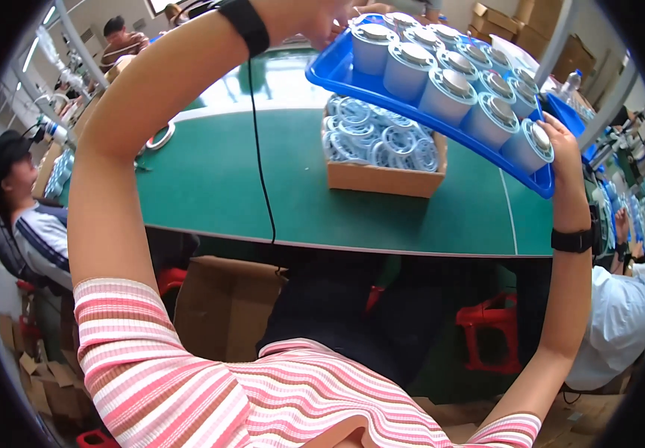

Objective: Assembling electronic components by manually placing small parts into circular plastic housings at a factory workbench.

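A blue plastic tray is raised above the far side of the green table, its right end lower than its left. Several white cup-shaped parts with round metallic discs on top stand in rows in it. My right hand grips the tray's right end, fingers over the rim beside the nearest part. At the tray's far left corner, my left hand is closed on the rim; some of its fingers are hidden. Below the tray sits an open cardboard box filled with pale blue plastic rings.
A black cable hangs from my left wristband across the green table. A white ring-shaped roll lies at the left. Co-workers sit on both sides. Under the table are a cardboard box and a red stool.
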Motion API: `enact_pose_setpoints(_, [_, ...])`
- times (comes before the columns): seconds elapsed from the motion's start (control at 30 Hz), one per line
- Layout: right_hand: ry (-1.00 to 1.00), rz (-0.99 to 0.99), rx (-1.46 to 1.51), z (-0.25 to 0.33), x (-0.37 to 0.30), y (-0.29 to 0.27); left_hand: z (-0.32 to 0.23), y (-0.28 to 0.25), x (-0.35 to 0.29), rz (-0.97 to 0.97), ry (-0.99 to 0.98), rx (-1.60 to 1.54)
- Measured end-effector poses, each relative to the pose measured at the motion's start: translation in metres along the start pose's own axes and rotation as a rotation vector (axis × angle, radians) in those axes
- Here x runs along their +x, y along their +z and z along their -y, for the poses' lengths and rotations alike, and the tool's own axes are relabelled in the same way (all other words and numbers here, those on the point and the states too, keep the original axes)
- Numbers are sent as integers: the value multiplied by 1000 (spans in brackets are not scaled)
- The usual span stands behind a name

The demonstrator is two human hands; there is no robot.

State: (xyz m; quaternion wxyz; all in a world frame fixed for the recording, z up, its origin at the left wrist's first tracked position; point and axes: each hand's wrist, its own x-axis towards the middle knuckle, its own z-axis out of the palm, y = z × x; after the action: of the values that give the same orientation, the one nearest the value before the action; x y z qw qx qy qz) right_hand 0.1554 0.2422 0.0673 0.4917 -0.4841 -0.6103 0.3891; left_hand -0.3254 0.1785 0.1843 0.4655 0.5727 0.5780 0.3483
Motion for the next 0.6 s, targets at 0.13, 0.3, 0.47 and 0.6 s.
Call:
enact_pose_setpoints(0.13, [32, 219, 142, 47, -9, 96, 19, -67, -25, -10, 145, 415])
enact_pose_setpoints(0.3, [31, 489, 82, 81, -28, 171, 14, -81, -111, -659, -427, -222])
enact_pose_setpoints(0.47, [32, 825, 15, 92, -30, 238, 50, -152, -169, -617, -610, -549])
enact_pose_setpoints(0.6, [31, 871, -43, 111, -48, 250, 68, -131, -179, -900, -441, -401])
